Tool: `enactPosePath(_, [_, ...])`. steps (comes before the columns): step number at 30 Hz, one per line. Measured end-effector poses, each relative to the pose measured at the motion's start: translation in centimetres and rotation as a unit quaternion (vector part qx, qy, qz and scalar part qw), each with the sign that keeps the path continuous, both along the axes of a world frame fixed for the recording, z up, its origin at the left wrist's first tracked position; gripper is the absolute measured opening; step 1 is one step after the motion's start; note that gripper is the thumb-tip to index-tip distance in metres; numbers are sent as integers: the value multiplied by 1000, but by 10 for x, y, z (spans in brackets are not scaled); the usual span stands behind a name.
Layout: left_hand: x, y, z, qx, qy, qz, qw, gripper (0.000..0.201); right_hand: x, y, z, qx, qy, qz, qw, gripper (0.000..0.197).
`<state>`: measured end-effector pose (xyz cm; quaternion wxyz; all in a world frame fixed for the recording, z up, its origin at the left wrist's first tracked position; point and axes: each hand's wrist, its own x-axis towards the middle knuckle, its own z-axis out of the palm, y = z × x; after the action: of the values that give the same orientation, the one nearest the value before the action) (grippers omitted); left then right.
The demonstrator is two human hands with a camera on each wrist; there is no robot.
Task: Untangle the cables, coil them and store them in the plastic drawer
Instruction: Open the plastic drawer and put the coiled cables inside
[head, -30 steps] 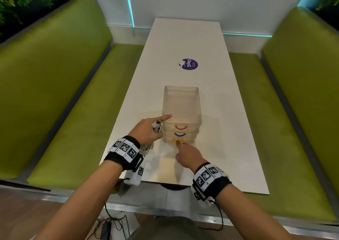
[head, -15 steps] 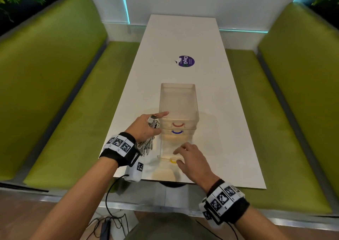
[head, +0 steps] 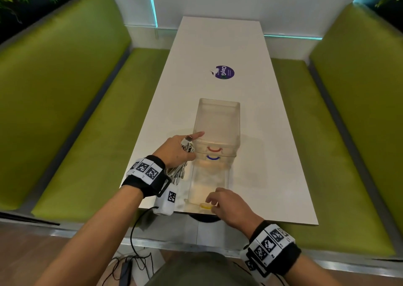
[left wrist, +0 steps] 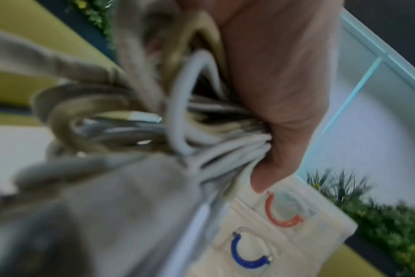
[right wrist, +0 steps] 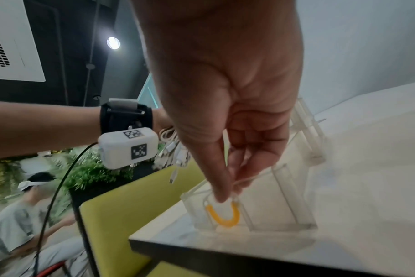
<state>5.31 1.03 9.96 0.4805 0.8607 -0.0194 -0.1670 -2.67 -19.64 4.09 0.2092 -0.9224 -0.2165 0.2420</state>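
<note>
A translucent plastic drawer unit stands on the white table, with a red handle and a blue handle on its upper drawers. Its bottom drawer is pulled out towards the table's near edge and shows nothing inside. My right hand pinches the drawer's front wall at the yellow handle, thumb outside and fingers inside. My left hand grips a coiled bundle of white cables just left of the unit. Its index finger lies against the unit's top corner, and the plugs hang below the palm.
The open drawer's front nearly reaches the table's near edge. A purple sticker lies farther up the table. Green benches flank both sides. A black wire hangs from my left wrist unit. A seated person shows in the right wrist view.
The bottom drawer has slid out towards me, with my right hand drawing back at its yellow handle. My left hand stayed beside the unit, holding the cables.
</note>
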Motion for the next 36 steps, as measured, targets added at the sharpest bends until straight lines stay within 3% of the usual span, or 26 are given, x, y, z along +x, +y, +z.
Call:
enactPosePath(2, [-7,3,0,-47,-11,6,999,72,-1,-2,13,83,18,-49,995,45])
enactPosePath(4, [-20,4,3,-141,-33,42,989,68,-2,0,34,216,27,-128,968,62])
enactPosePath(7, [-46,-14,19,-286,-62,96,951,40,1,17,71,364,80,-157,915,67])
enactPosePath(9, [-57,-36,25,-380,-76,144,911,16,8,30,84,405,132,-132,895,80])
enactPosePath(11, [-62,-52,26,-443,-71,191,873,10,15,35,85,400,124,-130,899,99])
enactPosePath(13, [-67,-58,21,-453,-75,192,867,8,19,32,82,387,115,-122,906,95])
enactPosePath(15, [-74,-61,16,-416,-93,165,889,20,16,28,79,386,118,-114,908,84])
enactPosePath(19, [-72,-60,-6,-359,-103,157,914,83,2,31,80,405,73,-162,897,52])
enactPosePath(21, [-66,-55,-14,-297,-85,151,939,94,1,29,80,368,69,-194,907,41])
enactPosePath(23, [-60,-46,-9,-243,-79,164,953,96,10,23,76,267,69,-218,936,27])
enactPosePath(25, [-51,-38,1,-199,-99,170,960,95,21,17,67,110,75,-230,964,28])
enactPosePath(28, [-29,-30,3,-39,-167,99,980,68,37,20,57,-84,66,-187,976,35])
enactPosePath(32, [-8,-27,-2,98,-133,-25,986,52,48,37,40,-201,41,-110,973,25])
enactPosePath(36, [0,-28,-2,150,-130,-8,980,34,56,51,29,-254,-8,-69,965,27])
